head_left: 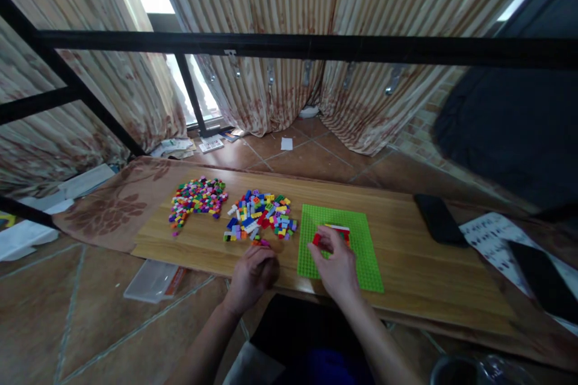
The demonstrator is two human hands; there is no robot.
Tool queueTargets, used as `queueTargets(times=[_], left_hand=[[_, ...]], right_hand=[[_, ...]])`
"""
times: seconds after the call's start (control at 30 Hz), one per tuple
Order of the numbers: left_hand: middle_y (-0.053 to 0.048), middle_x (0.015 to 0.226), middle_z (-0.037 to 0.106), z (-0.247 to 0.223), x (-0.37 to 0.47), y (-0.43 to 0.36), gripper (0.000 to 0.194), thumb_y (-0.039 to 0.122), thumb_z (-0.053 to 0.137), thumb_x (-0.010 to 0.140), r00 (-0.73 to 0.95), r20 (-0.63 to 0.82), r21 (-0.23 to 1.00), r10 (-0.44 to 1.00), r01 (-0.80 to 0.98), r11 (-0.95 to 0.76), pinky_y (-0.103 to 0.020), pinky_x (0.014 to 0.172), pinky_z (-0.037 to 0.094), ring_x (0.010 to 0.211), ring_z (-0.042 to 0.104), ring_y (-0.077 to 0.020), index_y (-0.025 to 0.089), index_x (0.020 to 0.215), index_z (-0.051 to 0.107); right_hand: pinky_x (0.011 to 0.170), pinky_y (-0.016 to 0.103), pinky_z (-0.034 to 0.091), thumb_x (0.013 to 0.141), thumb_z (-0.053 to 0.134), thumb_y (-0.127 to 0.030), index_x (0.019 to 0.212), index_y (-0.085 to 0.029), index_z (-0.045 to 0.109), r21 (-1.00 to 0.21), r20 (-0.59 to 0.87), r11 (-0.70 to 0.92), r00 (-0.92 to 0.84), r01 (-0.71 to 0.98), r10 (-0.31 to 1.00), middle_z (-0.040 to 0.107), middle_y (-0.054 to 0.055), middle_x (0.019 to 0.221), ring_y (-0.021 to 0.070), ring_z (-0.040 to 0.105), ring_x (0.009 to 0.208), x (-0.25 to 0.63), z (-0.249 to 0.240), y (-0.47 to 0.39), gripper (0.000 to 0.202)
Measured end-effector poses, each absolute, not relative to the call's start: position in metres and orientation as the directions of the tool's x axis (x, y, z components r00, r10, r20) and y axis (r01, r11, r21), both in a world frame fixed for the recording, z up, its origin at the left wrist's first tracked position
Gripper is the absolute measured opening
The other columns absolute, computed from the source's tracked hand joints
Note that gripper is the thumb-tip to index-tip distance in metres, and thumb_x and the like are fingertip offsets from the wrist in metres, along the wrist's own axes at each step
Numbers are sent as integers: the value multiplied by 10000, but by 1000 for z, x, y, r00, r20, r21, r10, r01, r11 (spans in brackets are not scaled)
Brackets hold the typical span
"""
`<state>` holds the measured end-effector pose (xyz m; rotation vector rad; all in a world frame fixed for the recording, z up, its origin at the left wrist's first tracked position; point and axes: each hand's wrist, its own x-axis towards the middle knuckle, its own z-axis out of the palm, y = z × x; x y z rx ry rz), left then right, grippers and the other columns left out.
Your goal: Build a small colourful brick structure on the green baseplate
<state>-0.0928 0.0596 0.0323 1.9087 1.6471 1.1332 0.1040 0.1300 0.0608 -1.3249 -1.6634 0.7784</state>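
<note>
My right hand (338,261) is over the green baseplate (368,264), a small red toy brick (316,239) pinched between thumb and forefinger. Partly hidden behind these fingers, a few red and white bricks (341,229) sit on the plate. My left hand (253,271) rests at the table's near edge with its fingers curled together; what they hold, if anything, is hidden. Just beyond its fingertips lie a few orange and pink pieces (262,243). A loose pile of mixed bricks (259,215) spreads out in front of that hand.
A second pile of smaller colourful pieces (198,198) lies farther left on the wooden table (415,277). To the right are a black phone (440,219), a printed sheet (490,240) and another dark flat device (542,280). A clear plastic box (151,281) is on the floor.
</note>
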Motion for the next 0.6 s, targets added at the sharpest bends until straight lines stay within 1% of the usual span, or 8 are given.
queueTargets(times=[0.07, 0.13, 0.2, 0.27, 0.37, 0.47, 0.6], left_hand=[[-54, 947, 646, 32, -92, 60, 137, 166, 520, 876, -10, 339, 716, 941, 651, -251, -325, 823, 494, 921, 590, -177, 209, 951, 627], [-54, 947, 647, 32, -92, 61, 136, 163, 520, 875, -12, 343, 712, 939, 656, -252, -325, 823, 495, 920, 591, -176, 208, 947, 626], [-54, 947, 649, 31, -91, 61, 139, 162, 521, 874, -19, 342, 716, 940, 653, -247, -321, 814, 497, 914, 594, -175, 210, 952, 625], [-51, 942, 653, 31, -91, 61, 136, 160, 529, 869, -20, 337, 720, 941, 650, -244, -319, 811, 496, 913, 596, -175, 212, 950, 625], [-48, 932, 660, 32, -92, 59, 134, 147, 535, 860, -14, 339, 724, 941, 642, -252, -324, 822, 489, 919, 598, -177, 212, 933, 627], [-49, 926, 660, 32, -92, 56, 143, 128, 525, 853, -10, 348, 741, 937, 615, -269, -331, 829, 485, 909, 602, -177, 209, 909, 628], [-46, 858, 650, 32, -93, 53, 164, 94, 506, 828, -14, 367, 752, 930, 593, -287, -334, 798, 484, 867, 600, -180, 202, 862, 625]], right_hand=[[782, 365, 528, 772, 618, -343, 1032, -201, 594, -894, 176, 163, -8, 417, 984, 682, 47, 899, 193, 653, 813, 124, 57, 123, 297], [781, 368, 525, 762, 630, -359, 997, -202, 601, -908, 141, 118, 29, 403, 990, 681, 41, 874, 193, 651, 801, 141, 52, 119, 284], [775, 369, 523, 761, 630, -367, 975, -203, 610, -909, 129, 107, 27, 403, 991, 676, 39, 863, 192, 646, 787, 150, 48, 115, 270], [762, 368, 522, 768, 620, -371, 980, -204, 619, -902, 131, 124, -12, 413, 991, 671, 43, 871, 192, 641, 781, 151, 46, 111, 270], [741, 355, 519, 793, 587, -346, 1000, -206, 625, -874, 164, 203, -125, 441, 978, 659, 47, 898, 184, 629, 768, 137, 46, 109, 253], [724, 331, 511, 812, 547, -264, 996, -211, 630, -808, 220, 336, -282, 483, 934, 638, 40, 892, 169, 606, 750, 112, 45, 111, 209], [789, 346, 497, 812, 526, -167, 1007, -206, 619, -706, 279, 493, -440, 508, 853, 635, 54, 948, 192, 596, 848, 79, 37, 119, 219]])
